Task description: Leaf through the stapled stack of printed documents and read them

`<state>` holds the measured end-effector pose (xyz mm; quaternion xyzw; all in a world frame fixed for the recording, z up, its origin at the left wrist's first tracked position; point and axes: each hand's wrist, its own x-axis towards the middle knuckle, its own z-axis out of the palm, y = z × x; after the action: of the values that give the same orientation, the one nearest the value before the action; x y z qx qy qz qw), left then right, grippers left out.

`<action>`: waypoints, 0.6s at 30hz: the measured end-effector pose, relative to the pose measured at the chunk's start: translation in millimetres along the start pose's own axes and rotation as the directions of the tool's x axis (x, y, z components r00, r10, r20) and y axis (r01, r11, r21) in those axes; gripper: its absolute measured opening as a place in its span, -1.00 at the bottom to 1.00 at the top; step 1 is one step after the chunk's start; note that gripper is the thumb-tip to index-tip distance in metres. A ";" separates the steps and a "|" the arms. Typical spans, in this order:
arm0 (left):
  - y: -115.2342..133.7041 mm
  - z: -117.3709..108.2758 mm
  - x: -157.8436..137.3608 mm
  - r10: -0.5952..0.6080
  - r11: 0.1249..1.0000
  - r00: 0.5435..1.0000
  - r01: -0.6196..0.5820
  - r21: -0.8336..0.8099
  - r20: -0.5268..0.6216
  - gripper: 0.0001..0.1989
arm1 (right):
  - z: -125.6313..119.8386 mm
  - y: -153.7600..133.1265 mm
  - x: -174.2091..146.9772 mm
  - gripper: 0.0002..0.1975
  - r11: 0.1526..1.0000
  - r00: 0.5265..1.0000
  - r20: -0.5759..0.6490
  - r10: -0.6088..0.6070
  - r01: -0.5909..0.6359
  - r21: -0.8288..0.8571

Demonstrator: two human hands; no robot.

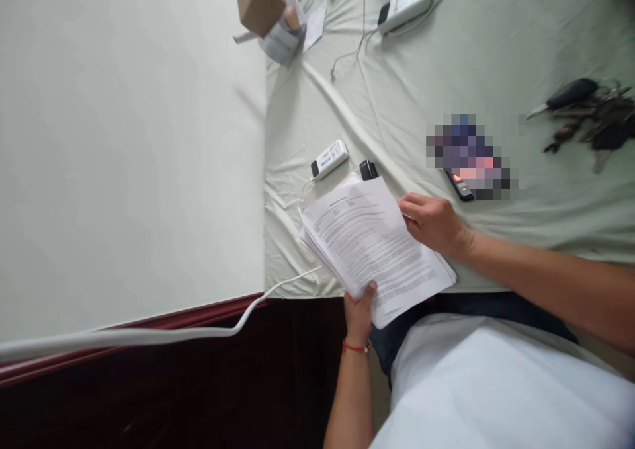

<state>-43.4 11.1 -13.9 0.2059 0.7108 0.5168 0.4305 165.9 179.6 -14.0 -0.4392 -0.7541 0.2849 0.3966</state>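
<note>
A stack of printed paper sheets (370,237) is tilted over the near edge of the cloth-covered table. My left hand (358,313), with a red bracelet at the wrist, grips the stack's lower edge, its thumb on the top sheet and its other fingers hidden beneath. At the right edge, my right hand (434,224) has its fingers curled and closed on the sheets; its fingertips are partly hidden. Several sheet edges fan out under the top page. Just beyond the stack lie a small white device with a cable (330,160) and a small black object (368,169).
A phone (464,188), its screen blurred, lies right of the papers. Farther right is a bunch of keys (595,115). A larger white device (405,4) and a cardboard box (261,2) stand at the back. A white cable (198,333) crosses the table's left edge.
</note>
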 end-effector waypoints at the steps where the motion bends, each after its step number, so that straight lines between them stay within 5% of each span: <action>1: 0.2 0.4 -0.1 0.004 1.000 1.000 -0.004 0.002 0.000 -0.42 | -0.5 -0.9 -0.6 -0.73 1.000 1.000 -0.006 -0.002 0.002 -0.017; 5: -1.9 -0.4 0.7 0.017 1.000 1.000 -0.017 0.016 0.004 -0.46 | 0.8 -1.3 -1.9 -0.75 1.000 1.000 -0.015 0.017 -0.017 -0.020; 9: -4.0 -2.0 1.1 0.030 0.999 1.000 -0.030 0.020 -0.003 -0.48 | 6.1 3.6 0.5 -0.82 0.968 0.999 0.034 0.009 -0.017 0.250; 14: -2.1 -0.6 -0.2 0.009 1.000 1.000 -0.009 -0.001 0.008 -0.43 | 2.1 5.4 6.8 -0.85 0.754 0.972 0.234 -0.016 -0.143 0.642; 18: -0.3 0.5 -1.5 0.001 1.000 1.000 -0.001 0.007 0.000 -0.47 | -11.6 3.2 11.2 -0.81 0.512 0.900 0.425 -0.095 -0.322 0.796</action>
<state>-42.2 10.1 -13.6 0.2078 0.7126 0.5146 0.4292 173.8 191.9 -6.6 -0.1661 -0.5512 0.7296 0.3692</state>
